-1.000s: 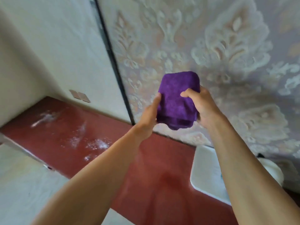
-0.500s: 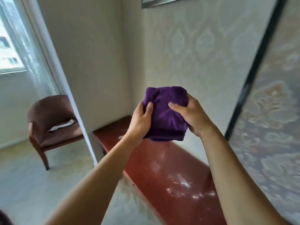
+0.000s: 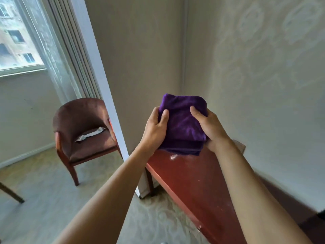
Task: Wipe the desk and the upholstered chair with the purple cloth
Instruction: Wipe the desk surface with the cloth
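Since a second ago the view has swung left, away from the patterned wall: the upholstered chair [image 3: 84, 131] now shows in full by the window [image 3: 19, 37], and the far end of the red surface [image 3: 193, 184] lies below the hands.

Both hands hold the purple cloth [image 3: 182, 124] up in the air, above the surface's end and clear of it. The left hand [image 3: 154, 131] clasps the cloth's left edge, fingers [image 3: 164, 117] curled over its front. The right hand [image 3: 211, 129] grips the right edge, thumb on the front face. The cloth is folded into a thick pad of several layers.

The step in hand looks like readying the pad before wiping. To do it well, keep the folds square so a flat face meets the wood, pass it to one hand, press it down at the far corner and draw it in overlapping strokes across the pale smears [image 3: 173, 156] and specks.

Counted: one cloth, one desk, one upholstered chair with one light object [image 3: 91, 133] on its seat, two hands.
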{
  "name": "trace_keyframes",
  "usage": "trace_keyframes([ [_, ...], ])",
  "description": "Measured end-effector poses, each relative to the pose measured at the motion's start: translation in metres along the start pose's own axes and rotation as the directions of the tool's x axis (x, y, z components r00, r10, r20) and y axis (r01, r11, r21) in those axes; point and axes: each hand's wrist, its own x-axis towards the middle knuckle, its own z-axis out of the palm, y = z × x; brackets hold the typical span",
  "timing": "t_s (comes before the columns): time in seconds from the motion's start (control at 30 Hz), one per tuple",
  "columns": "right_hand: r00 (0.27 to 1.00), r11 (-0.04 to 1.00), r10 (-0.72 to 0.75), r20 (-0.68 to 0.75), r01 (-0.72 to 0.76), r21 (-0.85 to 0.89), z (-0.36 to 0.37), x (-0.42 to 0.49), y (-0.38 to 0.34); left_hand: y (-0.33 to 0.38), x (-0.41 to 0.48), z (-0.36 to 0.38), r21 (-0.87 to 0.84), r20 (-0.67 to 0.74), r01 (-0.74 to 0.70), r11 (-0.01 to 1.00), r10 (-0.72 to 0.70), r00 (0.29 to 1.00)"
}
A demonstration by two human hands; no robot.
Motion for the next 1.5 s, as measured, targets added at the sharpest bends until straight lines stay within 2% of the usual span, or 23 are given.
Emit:
trace_keyframes([
  [0.13,0.987,0.975,0.142,-0.075,-0.126,0.184,0.022,0.085,0.059,-0.058,0.084,-0.018,0.061,0.069,0.054,0.997,-0.058,0.996],
  [0.23,0.951,0.898,0.309,-0.006,-0.29,0.331,0.03,0.138,0.099,-0.1,0.146,-0.026,0.159,0.138,0.125,0.979,-0.147,0.979],
  [0.33,0.929,0.818,0.368,0.04,-0.344,0.462,0.031,0.183,0.133,-0.144,0.201,-0.022,0.235,0.227,0.147,0.961,-0.201,0.953],
  [0.43,0.924,0.762,0.381,0.024,-0.329,0.558,0.034,0.215,0.164,-0.187,0.243,-0.007,0.277,0.259,0.149,0.949,-0.223,0.94],
  [0.57,0.911,0.709,0.405,-0.081,-0.257,0.656,0.037,0.247,0.206,-0.248,0.286,0.017,0.334,0.309,0.124,0.934,-0.233,0.922],
  [0.7,0.844,0.671,0.462,-0.27,-0.134,0.73,0.039,0.259,0.257,-0.317,0.308,0.038,0.351,0.455,0.064,0.934,-0.23,0.86],
  [0.8,0.743,0.657,0.519,-0.423,-0.03,0.754,0.049,0.25,0.293,-0.363,0.299,0.047,0.375,0.556,0.014,0.927,-0.238,0.796],
  [0.83,0.679,0.668,0.531,-0.506,0.031,0.744,0.055,0.246,0.305,-0.377,0.295,0.047,0.39,0.588,0.008,0.921,-0.255,0.768],
  [0.87,0.576,0.713,0.529,-0.624,0.098,0.695,0.062,0.245,0.319,-0.395,0.292,0.048,0.415,0.624,0.0,0.91,-0.284,0.728],
  [0.9,0.441,0.802,0.489,-0.752,0.111,0.587,0.068,0.242,0.333,-0.412,0.29,0.047,0.453,0.651,-0.024,0.891,-0.312,0.692],
  [0.93,0.313,0.903,0.397,-0.863,0.037,0.429,0.074,0.238,0.349,-0.43,0.288,0.045,0.508,0.666,-0.06,0.859,-0.347,0.661],
  [0.97,0.238,0.96,0.28,-0.93,-0.099,0.263,0.082,0.231,0.365,-0.446,0.286,0.041,0.573,0.663,-0.103,0.813,-0.386,0.642],
  [1.0,0.228,0.963,0.164,-0.96,-0.249,0.105,0.09,0.224,0.382,-0.46,0.285,0.035,0.633,0.649,-0.146,0.76,-0.419,0.635],
  [1.03,0.277,0.916,0.069,-0.958,-0.398,-0.05,0.099,0.216,0.402,-0.473,0.284,0.03,0.677,0.637,-0.187,0.711,-0.44,0.633],
  [1.07,0.354,0.824,0.011,-0.935,-0.534,-0.192,0.106,0.209,0.426,-0.485,0.285,0.023,0.705,0.636,-0.236,0.668,-0.449,0.628],
  [1.13,0.5,0.564,0.019,-0.866,-0.72,-0.404,0.128,0.199,0.468,-0.508,0.286,0.011,0.723,0.663,-0.36,0.59,-0.444,0.603],
  [1.2,0.599,0.263,0.1,-0.794,-0.786,-0.56,0.153,0.197,0.503,-0.529,0.29,0.005,0.706,0.703,-0.477,0.524,-0.434,0.563],
  [1.27,0.635,0.09,0.179,-0.752,-0.771,-0.63,0.167,0.197,0.531,-0.547,0.293,0.004,0.671,0.742,-0.56,0.486,-0.435,0.511],
  [1.37,0.653,0.034,0.118,-0.748,-0.756,-0.654,0.154,0.211,0.553,-0.572,0.292,0.004,0.631,0.775,-0.622,0.463,-0.421,0.472],
  [1.5,0.677,0.038,0.062,-0.734,-0.736,-0.676,0.107,0.264,0.547,-0.588,0.287,0.002,0.621,0.783,-0.67,0.407,-0.371,0.5],
])
